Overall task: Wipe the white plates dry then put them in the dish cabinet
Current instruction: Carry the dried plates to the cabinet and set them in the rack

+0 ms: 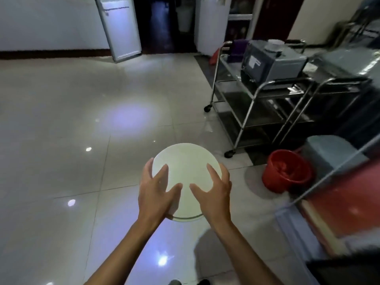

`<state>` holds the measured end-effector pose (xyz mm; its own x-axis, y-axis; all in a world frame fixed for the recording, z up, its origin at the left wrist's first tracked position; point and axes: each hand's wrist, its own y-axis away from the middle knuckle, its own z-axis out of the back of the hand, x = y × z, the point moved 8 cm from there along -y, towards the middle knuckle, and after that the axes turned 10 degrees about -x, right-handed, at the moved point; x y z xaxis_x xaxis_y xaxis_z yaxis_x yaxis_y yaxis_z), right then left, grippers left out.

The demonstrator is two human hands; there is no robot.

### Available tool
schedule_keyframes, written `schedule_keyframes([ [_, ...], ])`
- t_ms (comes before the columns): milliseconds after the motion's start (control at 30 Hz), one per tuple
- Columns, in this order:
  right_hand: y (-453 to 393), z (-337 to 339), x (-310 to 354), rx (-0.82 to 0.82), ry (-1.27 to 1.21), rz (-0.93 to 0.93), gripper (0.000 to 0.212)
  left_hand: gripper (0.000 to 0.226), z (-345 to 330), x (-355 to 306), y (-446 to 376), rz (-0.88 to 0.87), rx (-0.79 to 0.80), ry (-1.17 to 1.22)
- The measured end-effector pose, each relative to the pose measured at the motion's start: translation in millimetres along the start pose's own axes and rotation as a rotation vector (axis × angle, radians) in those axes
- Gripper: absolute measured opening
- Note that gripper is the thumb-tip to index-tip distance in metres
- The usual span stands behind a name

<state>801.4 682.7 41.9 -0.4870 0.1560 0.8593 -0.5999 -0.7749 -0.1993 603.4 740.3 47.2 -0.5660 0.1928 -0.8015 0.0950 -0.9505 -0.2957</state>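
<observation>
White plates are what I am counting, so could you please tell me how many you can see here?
1. The round white plate is held above the tiled floor between the left hand and right hand; a second rim below suggests more may be stacked underneath.

support: glossy tiled floor (61, 120) | on it, right of the grip: red bucket (286, 170), wheeled steel cart (257, 95)

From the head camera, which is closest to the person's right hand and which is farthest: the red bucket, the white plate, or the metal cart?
1. White plate: held in the right hand itself, and in the left.
2. Red bucket: on the floor to the right.
3. Metal cart: farther back on the right, beyond the bucket.
</observation>
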Motion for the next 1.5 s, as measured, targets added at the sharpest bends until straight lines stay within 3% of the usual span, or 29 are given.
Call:
schedule_keyframes([
  [467,-79,192,-129,-0.486,0.12,-0.239,0.078,0.066,-245,-161,13,-0.293,0.434,0.084],
  [667,-99,246,-154,-0.645,0.278,-0.267,0.075,0.071,-333,-214,25,-0.369,0.617,0.139],
  [867,-118,296,-180,-0.823,0.34,-0.412,0.079,0.076,-411,-263,35,-0.504,0.786,0.234],
  [1200,-58,368,-226,-1.15,0.309,-0.594,0.076,0.07,-485,-332,128,-0.735,1.079,0.346],
  [1500,36,465,-277,-1.343,0.321,-0.756,0.078,0.072,-513,-396,284,-0.858,1.259,0.38],
])
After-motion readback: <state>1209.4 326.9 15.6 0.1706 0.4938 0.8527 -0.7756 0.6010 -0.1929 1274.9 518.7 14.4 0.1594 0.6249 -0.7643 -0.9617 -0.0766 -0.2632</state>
